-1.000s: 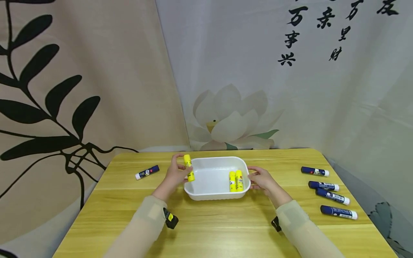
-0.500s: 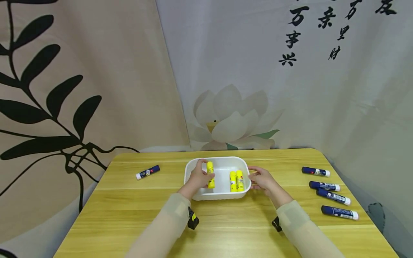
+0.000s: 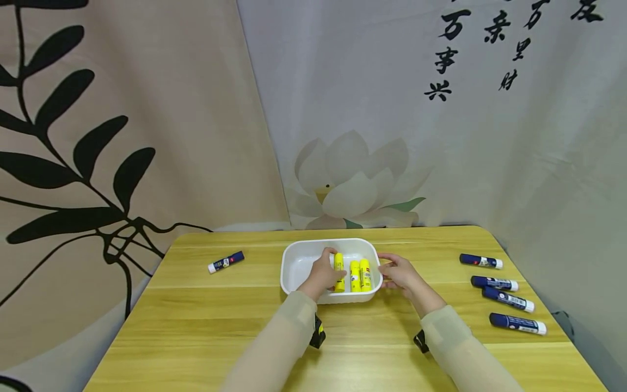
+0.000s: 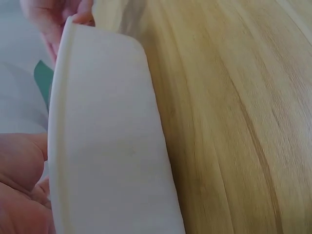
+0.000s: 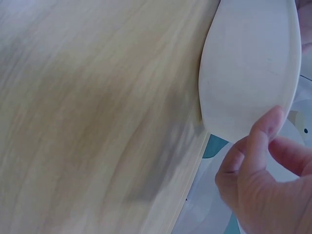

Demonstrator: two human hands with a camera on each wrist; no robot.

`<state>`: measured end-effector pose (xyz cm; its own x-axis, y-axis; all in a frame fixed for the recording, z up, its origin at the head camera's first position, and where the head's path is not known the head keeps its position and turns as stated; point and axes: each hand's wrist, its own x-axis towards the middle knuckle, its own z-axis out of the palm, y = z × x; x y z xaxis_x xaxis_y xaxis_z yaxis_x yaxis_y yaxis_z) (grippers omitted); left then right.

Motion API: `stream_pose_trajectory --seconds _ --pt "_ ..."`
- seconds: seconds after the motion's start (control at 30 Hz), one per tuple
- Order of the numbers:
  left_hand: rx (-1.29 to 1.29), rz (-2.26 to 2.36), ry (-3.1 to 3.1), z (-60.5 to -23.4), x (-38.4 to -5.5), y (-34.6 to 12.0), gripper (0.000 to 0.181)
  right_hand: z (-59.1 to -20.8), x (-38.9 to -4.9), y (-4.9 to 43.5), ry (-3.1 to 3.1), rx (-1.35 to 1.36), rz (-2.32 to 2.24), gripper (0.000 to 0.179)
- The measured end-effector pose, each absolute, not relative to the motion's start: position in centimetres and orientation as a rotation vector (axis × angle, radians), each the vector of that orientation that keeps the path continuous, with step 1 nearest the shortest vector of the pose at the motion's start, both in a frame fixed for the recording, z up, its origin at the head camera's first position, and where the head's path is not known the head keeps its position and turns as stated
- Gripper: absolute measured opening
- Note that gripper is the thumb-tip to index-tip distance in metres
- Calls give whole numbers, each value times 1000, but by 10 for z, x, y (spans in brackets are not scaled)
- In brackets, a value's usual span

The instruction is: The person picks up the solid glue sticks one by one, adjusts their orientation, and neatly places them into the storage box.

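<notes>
In the head view a white plastic tray (image 3: 301, 256) stands at the middle of the table. My left hand (image 3: 319, 275) reaches over its front wall and pinches an upright-lying yellow glue stick (image 3: 339, 262) inside. Two more yellow glue sticks, one nearer (image 3: 355, 275) and one farther right (image 3: 365, 274), lie side by side just right of it. At the tray's right end, my right hand (image 5: 265, 180) holds the rim, a fingertip against the outer wall. From the left wrist, the tray wall (image 4: 107, 131) hides the glue sticks, and only part of the left hand (image 4: 22, 180) shows behind the rim.
On the table (image 3: 235, 337), a blue glue stick with a white cap (image 3: 226, 262) lies left of the tray. Several similar blue sticks, among them the nearest one (image 3: 517, 324), lie along the right side. A printed curtain (image 3: 362, 109) hangs behind the back edge.
My left hand has carried the yellow glue stick rightward from the tray's left rim and down into it, beside the other two. My right hand has stayed at the tray's right end.
</notes>
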<state>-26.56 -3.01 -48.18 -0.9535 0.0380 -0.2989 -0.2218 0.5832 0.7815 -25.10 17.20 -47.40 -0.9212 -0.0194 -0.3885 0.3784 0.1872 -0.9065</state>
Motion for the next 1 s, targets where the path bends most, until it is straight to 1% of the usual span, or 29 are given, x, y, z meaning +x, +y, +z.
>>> stream_pose_trajectory --seconds 0.5,0.63,0.73,1.0 --pt "-138 1127 2611 -482 -257 -13 57 -475 -250 172 2154 329 -1782 45" --pt "-139 1102 2633 -480 -257 -14 48 -475 -251 173 2153 331 -1785 45" --pt "-146 1121 2620 -479 -257 -15 45 -475 -252 173 2154 341 -1786 45" --pt "-19 1030 2715 -478 -255 -19 46 -475 -252 173 2156 336 -1790 45"
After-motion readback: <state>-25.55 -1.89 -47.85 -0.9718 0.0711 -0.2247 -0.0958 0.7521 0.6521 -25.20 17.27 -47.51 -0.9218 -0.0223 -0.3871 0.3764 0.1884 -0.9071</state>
